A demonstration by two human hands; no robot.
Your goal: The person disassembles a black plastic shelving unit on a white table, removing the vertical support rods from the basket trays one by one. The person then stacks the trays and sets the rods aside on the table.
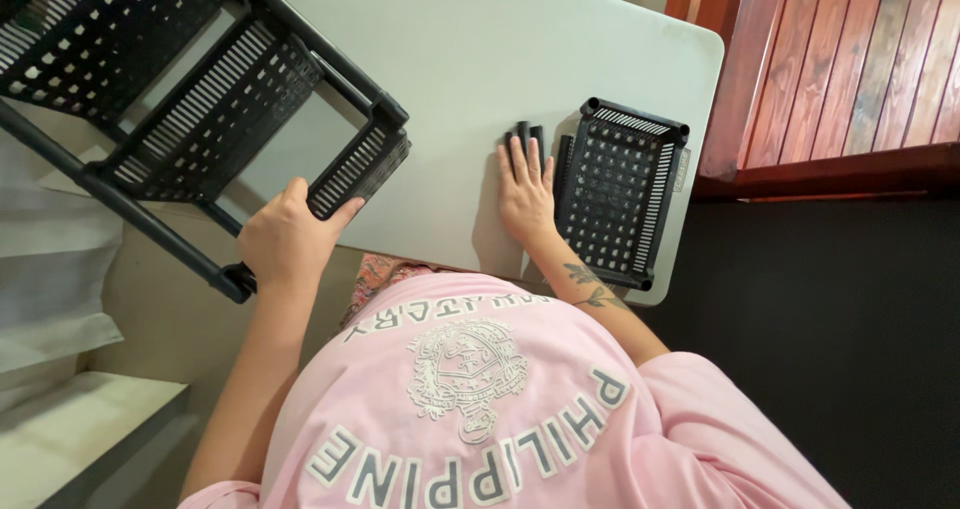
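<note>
Nearest the camera we see the soft pink cotton of the person's shirt (500, 409), its smooth knit carrying raised grey lettering and a round crest.

Just beyond it, our left hand (288, 239) closes around the lower end of a black plastic shelf rack (200, 99): the fingers are curled together over the edge of a perforated tier, the thumb wrapped round toward a round post. The rack is tilted, hanging partly over the table's near-left edge; its tiers are rigid, matte trays with square holes in the floor and narrow slots along the rims, joined by tubular posts.

Our right hand (525, 194) lies flat, palm down, on the table (500, 59), the fingers straight and held close together (only slightly fanned). The fingertips rest on a small bundle of short black tubes (525, 134), cylindrical and smooth, lying side by side on the tabletop.

Immediately to the right of this hand sits a loose black tray (620, 194), rectangular, with the same grid of square holes and slotted walls, near the table's right edge.

The table itself is a pale grey, faintly textured plastic slab with rounded corners. Farthest away, reddish varnished wooden planks (840, 59) run in parallel grooved strips.
</note>
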